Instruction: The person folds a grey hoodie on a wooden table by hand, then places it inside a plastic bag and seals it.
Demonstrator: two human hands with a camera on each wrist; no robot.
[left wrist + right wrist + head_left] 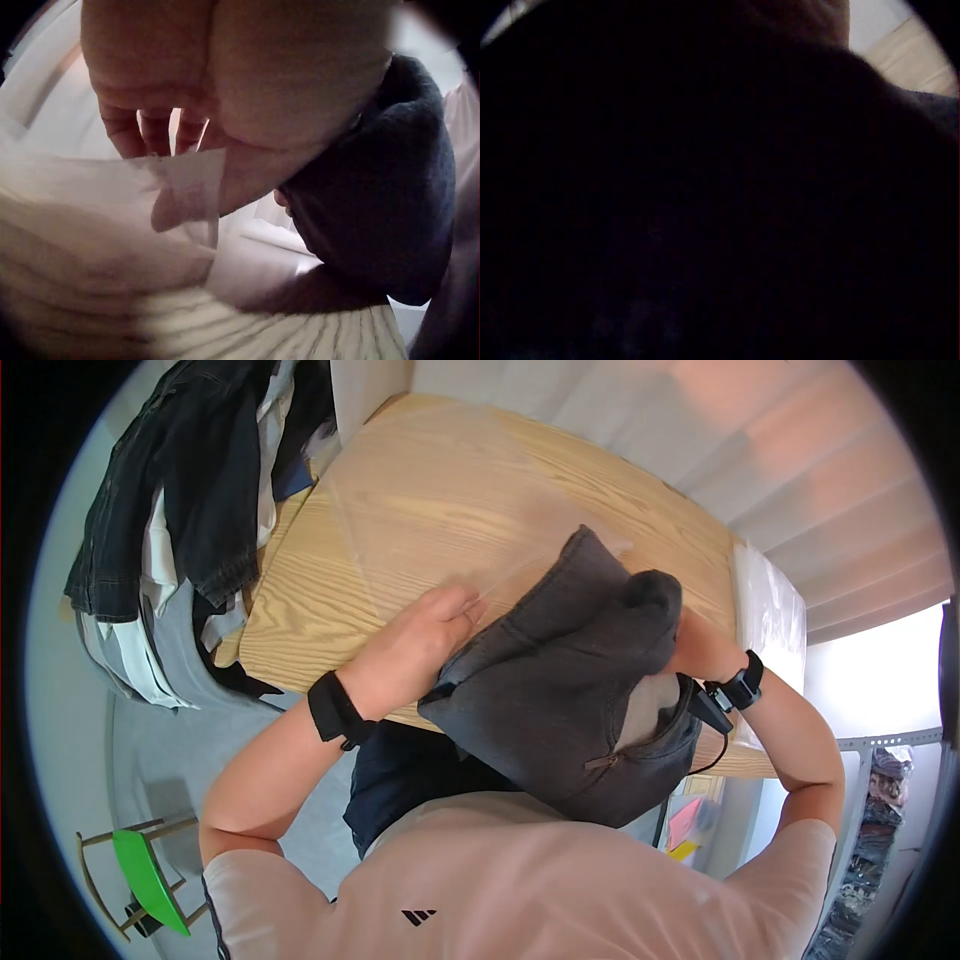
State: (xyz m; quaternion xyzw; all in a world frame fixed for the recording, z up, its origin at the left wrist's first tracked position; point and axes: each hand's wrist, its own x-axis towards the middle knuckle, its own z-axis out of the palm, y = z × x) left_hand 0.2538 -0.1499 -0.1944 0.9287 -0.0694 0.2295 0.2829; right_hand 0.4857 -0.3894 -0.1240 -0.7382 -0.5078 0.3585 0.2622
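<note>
My left hand (425, 635) pinches the near edge of a clear plastic bag (430, 490), which lies spread on the wooden table. In the left wrist view the thumb shows through the bag's plastic (187, 180). A folded dark grey denim garment (550, 680) hangs bunched in front of my body, beside the left wrist. My right hand (705, 645) holds it up from the right, with the fingers hidden behind the cloth. Dark cloth fills most of the right wrist view.
Several garments (200, 480) are piled at the table's left. A stack of clear plastic bags (770, 610) lies at the right edge of the wooden table (300, 600). Behind it hangs a pale curtain (700, 430). A green-seated chair (150, 880) stands lower left; shelves (870, 840) are at right.
</note>
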